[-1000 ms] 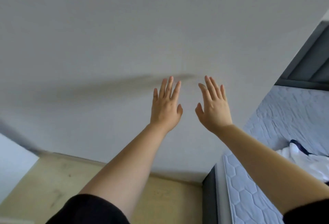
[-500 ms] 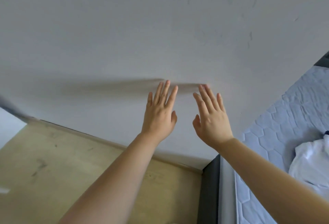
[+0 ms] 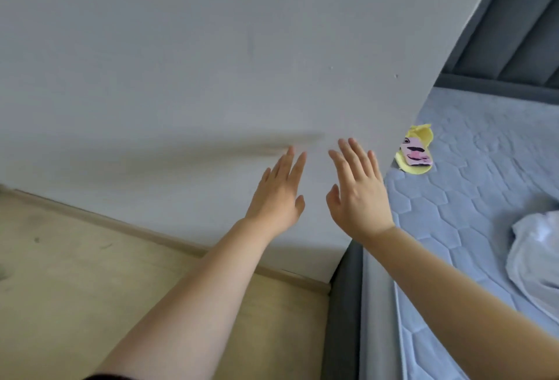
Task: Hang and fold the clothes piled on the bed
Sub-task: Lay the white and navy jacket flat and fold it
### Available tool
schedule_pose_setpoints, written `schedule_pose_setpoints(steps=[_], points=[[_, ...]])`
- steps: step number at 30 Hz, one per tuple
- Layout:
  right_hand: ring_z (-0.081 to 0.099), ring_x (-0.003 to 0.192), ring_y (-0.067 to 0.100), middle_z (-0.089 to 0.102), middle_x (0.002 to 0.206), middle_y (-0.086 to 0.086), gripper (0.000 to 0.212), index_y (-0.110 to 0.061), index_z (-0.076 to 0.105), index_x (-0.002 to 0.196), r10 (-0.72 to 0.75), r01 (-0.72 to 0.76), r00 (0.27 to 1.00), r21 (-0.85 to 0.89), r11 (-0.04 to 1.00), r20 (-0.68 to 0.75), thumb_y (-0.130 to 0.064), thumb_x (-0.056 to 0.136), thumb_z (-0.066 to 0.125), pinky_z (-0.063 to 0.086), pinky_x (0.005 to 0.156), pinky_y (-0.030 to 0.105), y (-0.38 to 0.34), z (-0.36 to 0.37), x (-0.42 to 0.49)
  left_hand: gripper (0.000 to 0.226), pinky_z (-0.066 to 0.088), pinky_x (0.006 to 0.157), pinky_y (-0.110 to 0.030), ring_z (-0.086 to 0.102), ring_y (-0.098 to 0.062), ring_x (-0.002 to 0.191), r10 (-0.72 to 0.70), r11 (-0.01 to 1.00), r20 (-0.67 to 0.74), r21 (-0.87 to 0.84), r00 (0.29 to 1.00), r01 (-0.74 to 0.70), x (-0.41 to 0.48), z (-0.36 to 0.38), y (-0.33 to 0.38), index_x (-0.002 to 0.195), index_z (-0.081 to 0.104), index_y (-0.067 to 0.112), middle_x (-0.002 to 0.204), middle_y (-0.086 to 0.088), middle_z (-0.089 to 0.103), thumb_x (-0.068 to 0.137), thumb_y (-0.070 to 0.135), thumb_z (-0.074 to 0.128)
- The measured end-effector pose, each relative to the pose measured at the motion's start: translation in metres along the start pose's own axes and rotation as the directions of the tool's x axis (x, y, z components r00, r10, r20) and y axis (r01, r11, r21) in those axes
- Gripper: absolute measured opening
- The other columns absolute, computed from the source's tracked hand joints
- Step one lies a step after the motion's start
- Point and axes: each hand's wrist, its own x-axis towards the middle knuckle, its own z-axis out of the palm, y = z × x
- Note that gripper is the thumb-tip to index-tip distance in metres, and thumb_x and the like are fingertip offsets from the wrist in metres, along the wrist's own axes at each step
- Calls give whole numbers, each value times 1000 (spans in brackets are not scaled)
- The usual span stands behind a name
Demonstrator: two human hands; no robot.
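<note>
Okay, quick notes. Only printed item in view was a small yellow object with a pink cartoon-print panel (image 3: 416,153), lying on the mattress at the wall edge. The print was too blurred to read any lettering.

Room: a plain pale grey painted wall (image 3: 181,47) filled most of the view, with a soft dark shadow streak across it. A light wood-look floor (image 3: 90,289) sat lower left and met the wall at a beige skirting strip (image 3: 151,231). On the right, a pale blue quilted mattress with a hexagon stitch pattern (image 3: 453,213) lay in a dark grey upholstered bed frame (image 3: 341,304), with a dark grey panelled headboard (image 3: 514,32) top right.

Both hands were released and gripped nothing. The left hand (image 3: 276,198) and right hand (image 3: 358,195) were raised side by side towards the wall, fingers straight, backs to the camera. Couldn't tell whether the fingertips touched the wall.

A crumpled white cloth garment (image 3: 535,258) lay on the mattress at the right edge of view, partly cut off. It was well apart from both hands, to the right of the right forearm and nearer the camera than the hands.
</note>
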Motion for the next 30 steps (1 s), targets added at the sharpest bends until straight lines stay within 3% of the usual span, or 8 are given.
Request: schedule_pose_setpoints(steps=[5,9,16,19,24,26,28,30], points=[[35,136,39,45,141,24,55,3,50,130,102,-103,994,27,994,44,2,76,59,30,111,56,48,-50,-55,83,10,118,-38,1,-21,148,-19,998,17,-60,1000,20,-18,28,98,151,-9,26,160,-1,-13,95,24,52],[33,137,38,42,142,23,54,3,48,131,196,-197,975,-1,980,105,-1,78,56,28,112,51,99,-84,-113,81,14,118,-40,5,-22,147,25,996,49,-88,998,-21,-35,51,175,152,-1,23,160,-2,-6,93,20,53],[31,137,35,39,143,22,56,3,44,134,405,-400,893,-66,914,198,-3,79,52,24,113,46,190,-92,-218,81,17,117,-43,3,-24,147,61,998,202,-34,978,-55,-46,130,275,152,1,19,160,-5,-4,91,19,54],[26,140,33,33,148,20,60,1,39,138,499,-489,825,-108,866,265,-6,80,52,20,115,44,222,-81,-259,80,18,116,-48,0,-26,147,19,1000,327,9,945,-23,-50,175,301,152,-4,25,160,-3,-10,94,25,51],[0,147,25,-4,160,13,70,-10,15,149,620,-550,603,-301,779,502,-16,88,48,11,118,45,260,-48,-328,86,18,109,-64,-12,-27,146,-67,996,604,-1,794,85,-62,243,324,146,-16,44,158,5,-19,92,51,50],[-5,147,25,-11,159,12,72,-14,12,151,660,-555,537,-370,745,525,-18,90,49,10,117,49,273,-35,-345,90,13,107,-68,-18,-28,145,-80,996,641,74,764,42,-72,267,318,143,-23,45,158,6,-21,89,61,48],[-4,147,26,-8,160,12,69,-15,14,150,697,-558,534,-420,715,478,-20,91,48,9,116,52,290,-25,-346,92,9,106,-69,-20,-27,144,-61,993,625,115,779,-14,-78,284,310,143,-25,44,157,6,-22,86,69,43],[-4,147,26,-4,160,12,67,-14,16,150,707,-536,585,-464,705,398,-19,91,47,6,116,55,307,-15,-336,91,9,106,-69,-20,-26,144,-34,994,604,103,796,-35,-79,295,303,144,-21,44,158,6,-21,83,73,40]])
